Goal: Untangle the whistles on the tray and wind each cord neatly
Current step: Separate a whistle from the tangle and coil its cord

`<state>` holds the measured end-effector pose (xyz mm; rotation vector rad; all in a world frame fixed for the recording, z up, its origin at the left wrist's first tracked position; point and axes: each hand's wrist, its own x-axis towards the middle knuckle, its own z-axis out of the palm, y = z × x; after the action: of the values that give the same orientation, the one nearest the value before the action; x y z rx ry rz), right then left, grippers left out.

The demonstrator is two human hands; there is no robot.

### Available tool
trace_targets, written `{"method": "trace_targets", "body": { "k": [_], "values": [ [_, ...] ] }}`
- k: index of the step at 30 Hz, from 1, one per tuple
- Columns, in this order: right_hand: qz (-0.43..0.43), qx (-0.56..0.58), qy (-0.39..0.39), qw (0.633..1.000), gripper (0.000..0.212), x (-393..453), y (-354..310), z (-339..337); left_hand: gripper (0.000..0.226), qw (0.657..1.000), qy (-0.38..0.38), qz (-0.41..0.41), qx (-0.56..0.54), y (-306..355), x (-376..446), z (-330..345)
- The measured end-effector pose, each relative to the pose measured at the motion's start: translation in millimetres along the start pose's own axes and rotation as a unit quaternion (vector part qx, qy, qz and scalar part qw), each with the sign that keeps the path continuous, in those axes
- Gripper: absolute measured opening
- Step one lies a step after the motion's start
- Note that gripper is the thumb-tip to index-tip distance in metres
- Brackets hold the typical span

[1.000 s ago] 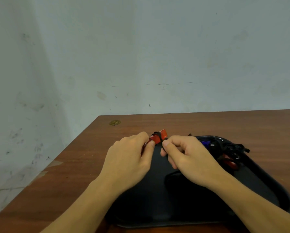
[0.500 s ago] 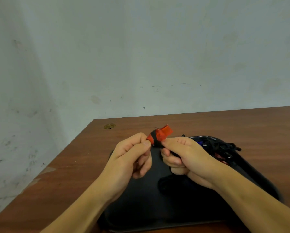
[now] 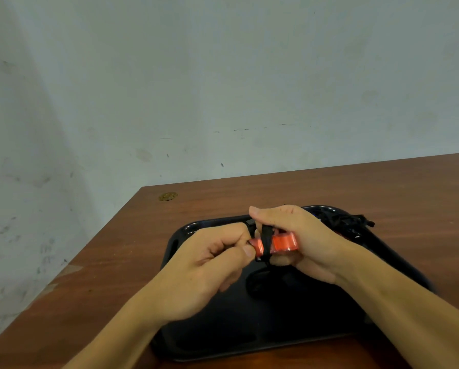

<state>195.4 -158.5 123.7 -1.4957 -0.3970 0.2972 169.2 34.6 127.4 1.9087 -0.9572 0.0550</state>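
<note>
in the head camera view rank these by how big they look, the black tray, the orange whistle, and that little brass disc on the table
1. black tray, by far the largest, though the hands cover part of it.
2. orange whistle, held between the left hand and right hand, partly hidden.
3. brass disc, smallest; it also lies farther from the camera.

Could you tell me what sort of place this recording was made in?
Probably a bare indoor workroom rather than a home: a plain wooden table pushed against a scuffed, pale painted wall, with only a black tray of whistles on it.
</note>
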Motion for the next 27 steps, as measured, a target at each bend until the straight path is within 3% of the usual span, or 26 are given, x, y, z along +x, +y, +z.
{"method": "trace_targets", "body": {
  "k": [3,6,12,18,22,27],
  "values": [
    [-0.010,-0.045,-0.017,0.999,0.037,0.5,2.1,-1.8,0.033,0.999,-0.026,-0.014,0.014,0.4,-0.7,1.1],
    [-0.050,-0.135,0.016,0.989,0.051,1.8,4.7,-3.1,0.032,0.997,-0.014,-0.023,0.075,-2.1,-0.5,-0.5],
    [-0.194,-0.399,0.152,0.883,0.044,3.3,6.6,1.8,0.035,0.981,0.025,-0.045,0.189,-10.4,1.8,-0.5],
    [-0.230,-0.461,0.205,0.832,0.035,0.3,4.7,9.2,0.031,0.962,0.115,-0.063,0.240,-15.6,4.2,-3.8],
    [-0.222,-0.457,0.186,0.841,0.028,-1.0,5.0,15.6,0.034,0.954,0.186,-0.070,0.223,-20.2,5.0,-4.5],
    [-0.203,-0.393,0.155,0.884,0.029,0.4,6.2,18.4,0.038,0.966,0.231,-0.083,0.086,-22.1,8.6,-5.6]
  ]
}}
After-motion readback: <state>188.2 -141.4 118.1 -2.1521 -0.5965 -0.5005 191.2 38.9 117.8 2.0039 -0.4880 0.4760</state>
